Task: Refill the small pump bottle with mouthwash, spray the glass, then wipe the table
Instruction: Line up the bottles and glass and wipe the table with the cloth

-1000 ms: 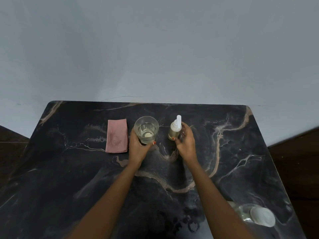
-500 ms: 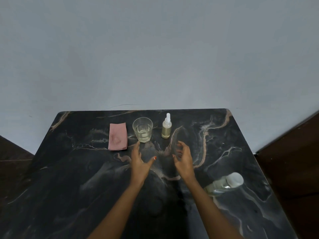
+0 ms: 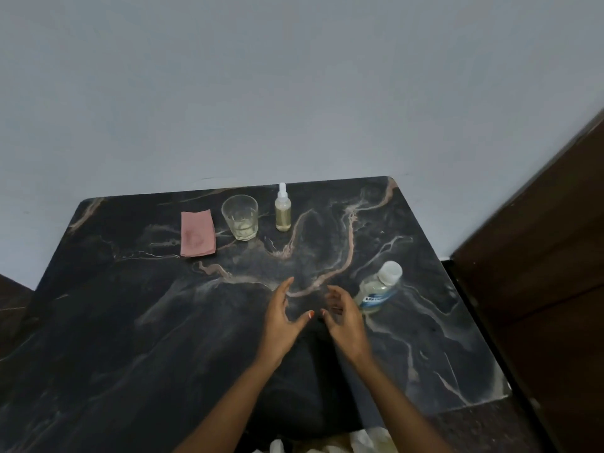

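The small clear pump bottle of yellowish liquid (image 3: 283,212) is standing free near the dark marble table's (image 3: 130,322) far edge, just right of the faceted glass tumbler (image 3: 240,217) and the folded pink cloth (image 3: 197,232). The left hand (image 3: 281,318) and right hand (image 3: 343,318) are drawing back empty with fingers loosely spread. The right is nearing the white-capped mouthwash bottle (image 3: 379,287) by the right edge, so the refill looks next.

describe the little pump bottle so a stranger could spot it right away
Look along the far edge of the dark marble table, near the wall, where a pink cloth, a glass and the small pump bottle sit in a row. The bottle is at the right end: slim, upright, yellowish liquid, white nozzle, far narrower than the glass.
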Action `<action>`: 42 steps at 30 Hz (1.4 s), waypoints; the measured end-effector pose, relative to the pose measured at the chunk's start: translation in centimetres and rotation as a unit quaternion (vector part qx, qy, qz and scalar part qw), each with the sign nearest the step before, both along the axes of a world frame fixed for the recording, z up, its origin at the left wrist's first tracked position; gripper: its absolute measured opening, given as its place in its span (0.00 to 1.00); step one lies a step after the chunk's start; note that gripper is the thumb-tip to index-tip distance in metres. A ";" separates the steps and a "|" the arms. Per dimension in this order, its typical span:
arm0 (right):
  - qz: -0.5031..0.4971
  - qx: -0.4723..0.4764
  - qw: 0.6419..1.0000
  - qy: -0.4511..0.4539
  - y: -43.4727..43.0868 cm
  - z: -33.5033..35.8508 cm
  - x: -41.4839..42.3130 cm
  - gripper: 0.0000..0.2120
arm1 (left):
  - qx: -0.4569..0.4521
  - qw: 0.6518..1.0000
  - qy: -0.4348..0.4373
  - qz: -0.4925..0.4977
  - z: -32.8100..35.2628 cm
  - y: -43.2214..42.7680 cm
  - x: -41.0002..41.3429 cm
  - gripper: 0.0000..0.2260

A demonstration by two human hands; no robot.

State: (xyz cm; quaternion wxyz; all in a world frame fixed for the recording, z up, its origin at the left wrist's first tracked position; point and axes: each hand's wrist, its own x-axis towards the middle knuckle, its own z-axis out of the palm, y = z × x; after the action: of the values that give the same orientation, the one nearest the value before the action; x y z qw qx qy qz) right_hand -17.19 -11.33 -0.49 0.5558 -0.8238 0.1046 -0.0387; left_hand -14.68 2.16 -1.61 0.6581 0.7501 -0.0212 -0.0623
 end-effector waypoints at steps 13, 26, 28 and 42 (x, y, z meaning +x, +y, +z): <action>-0.128 -0.022 0.991 0.016 -6.8 -1.3 -4.6 0.14 | 0.001 0.994 0.036 -0.100 0.7 -6.8 -0.9 0.32; -0.116 0.020 0.993 0.010 -9.7 0.1 -0.1 0.29 | 0.067 0.993 -0.007 -0.094 1.4 -10.9 1.3 0.19; -0.118 0.019 0.993 0.010 -9.6 0.1 0.2 0.28 | 0.070 0.994 -0.010 -0.085 1.4 -10.9 1.6 0.19; -0.108 0.052 0.992 -0.027 -8.0 2.0 7.2 0.24 | 0.041 0.998 -0.016 -0.039 3.4 -9.4 8.6 0.16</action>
State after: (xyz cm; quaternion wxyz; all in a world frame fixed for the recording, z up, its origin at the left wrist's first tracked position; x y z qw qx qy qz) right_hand -10.01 -19.32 1.49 0.5928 -0.7765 0.1798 -0.1148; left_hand -6.07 -7.23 1.79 0.6230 0.7762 -0.0585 -0.0772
